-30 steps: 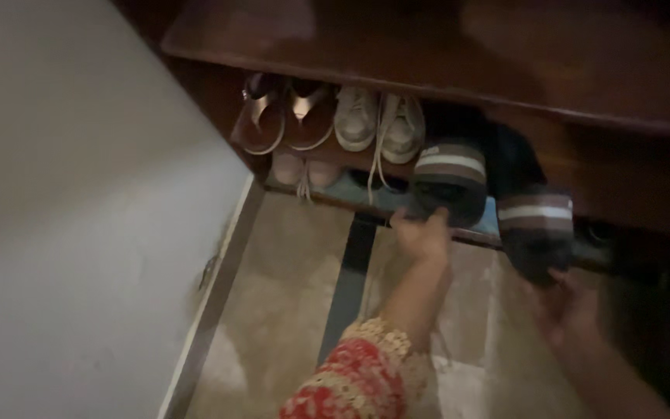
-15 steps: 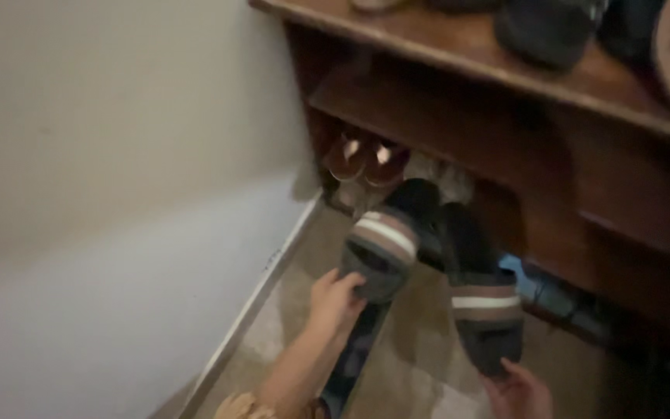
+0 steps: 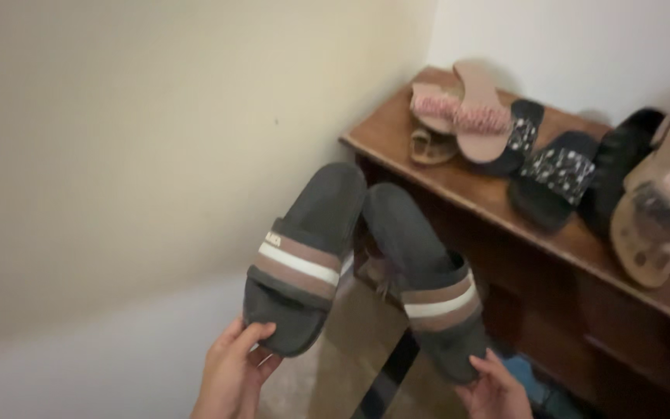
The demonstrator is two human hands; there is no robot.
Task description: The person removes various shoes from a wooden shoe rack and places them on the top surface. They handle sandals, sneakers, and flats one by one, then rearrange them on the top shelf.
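I hold up a pair of dark grey slide sandals with brown and white striped straps. My left hand [image 3: 230, 372] grips the toe end of the left slide [image 3: 304, 256]. My right hand [image 3: 496, 389] grips the toe end of the right slide [image 3: 424, 275]. Both slides are lifted in the air in front of a wooden shoe rack [image 3: 467, 186], heels pointing up and away from me, touching near the heels.
On top of the rack lie pink sandals [image 3: 467, 112], black patterned slides [image 3: 556, 174] and tan sandals [image 3: 661, 209]. A cream wall [image 3: 141, 155] stands close on the left. Tiled floor [image 3: 354, 361] shows below, between my hands.
Both hands have lifted the striped slides from the low shelf up to the level of the rack's top. The view has tilted upward, so the rack's top and its sandals show.
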